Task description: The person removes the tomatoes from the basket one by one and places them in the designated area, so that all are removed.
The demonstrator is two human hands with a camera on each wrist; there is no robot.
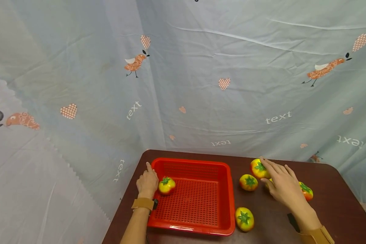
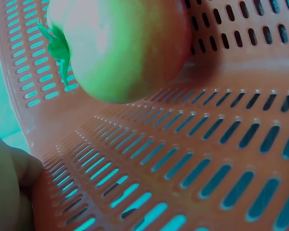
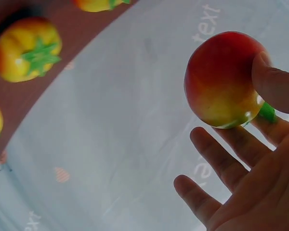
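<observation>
My left hand (image 1: 147, 183) grips the left rim of a red plastic basket (image 1: 230, 189), its index finger extended along the edge. Inside, against the left wall, sits a yellow-red tomato (image 1: 167, 185) with a green leafy top; it looms large in the left wrist view. Over the right part of the table, my right hand (image 1: 282, 183) pinches another tomato (image 3: 224, 79) between thumb and fingers, raised in front of the curtain in the right wrist view. Near that hand lie a tomato (image 1: 248, 182), a partly hidden one (image 1: 269, 183) and one beyond the wrist (image 1: 306, 191).
One more tomato (image 1: 244, 219) lies close beside the basket's right front corner. The dark brown table (image 1: 338, 203) has rounded back corners. A pale curtain (image 1: 183, 84) printed with birds and hearts hangs right behind it and along the left side.
</observation>
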